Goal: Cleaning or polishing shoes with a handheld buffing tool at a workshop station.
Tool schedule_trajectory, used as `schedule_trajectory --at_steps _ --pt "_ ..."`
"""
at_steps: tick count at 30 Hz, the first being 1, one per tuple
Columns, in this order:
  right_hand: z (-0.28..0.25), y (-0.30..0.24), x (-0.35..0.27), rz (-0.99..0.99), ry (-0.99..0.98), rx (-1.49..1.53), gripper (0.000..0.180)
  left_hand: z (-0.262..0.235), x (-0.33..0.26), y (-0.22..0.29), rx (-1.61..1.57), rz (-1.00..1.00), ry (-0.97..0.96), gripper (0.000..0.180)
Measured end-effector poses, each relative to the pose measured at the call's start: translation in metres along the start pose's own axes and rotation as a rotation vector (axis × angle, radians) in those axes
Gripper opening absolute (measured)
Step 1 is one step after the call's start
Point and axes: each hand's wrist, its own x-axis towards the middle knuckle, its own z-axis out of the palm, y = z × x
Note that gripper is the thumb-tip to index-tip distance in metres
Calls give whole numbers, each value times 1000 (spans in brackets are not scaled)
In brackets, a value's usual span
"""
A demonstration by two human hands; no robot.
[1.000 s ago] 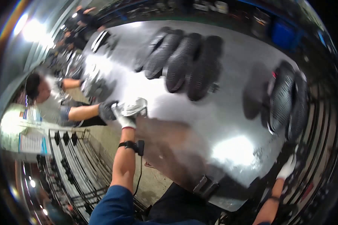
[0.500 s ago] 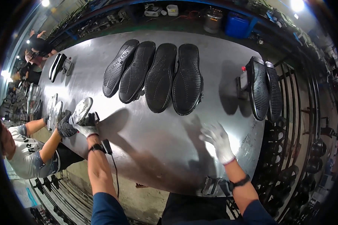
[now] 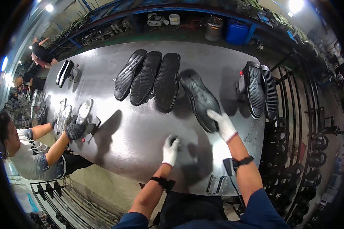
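White-gloved fingers point(image 3: 215, 114) of the right hand point(image 3: 223, 125) lie spread and flat on the near end of a black shoe sole point(image 3: 200, 100), which rests tread-up and tilted on the grey metal table point(image 3: 133, 141). The left hand point(image 3: 170, 149), also gloved, has its fingers curled around a small dark thing I cannot make out, just left of that sole. Three more soles point(image 3: 149, 80) lie side by side farther up. At the left edge, a co-worker's dark glove point(image 3: 75, 130) rests beside pale soles point(image 3: 84, 111).
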Motion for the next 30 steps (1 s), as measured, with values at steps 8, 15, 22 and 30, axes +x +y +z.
schedule_trajectory --at_steps 8,15,22,30 --pt "-123 58 -207 129 42 -188 59 130 20 -52 44 -85 -73 34" --pt "-88 140 -301 27 231 2 48 135 26 -54 801 12 -549 34" --pt "-105 193 -366 29 403 -120 88 151 -69 -67 1149 410 -693 33" --pt "21 80 -270 -323 539 -1377 95 136 -78 -62 346 173 -486 46"
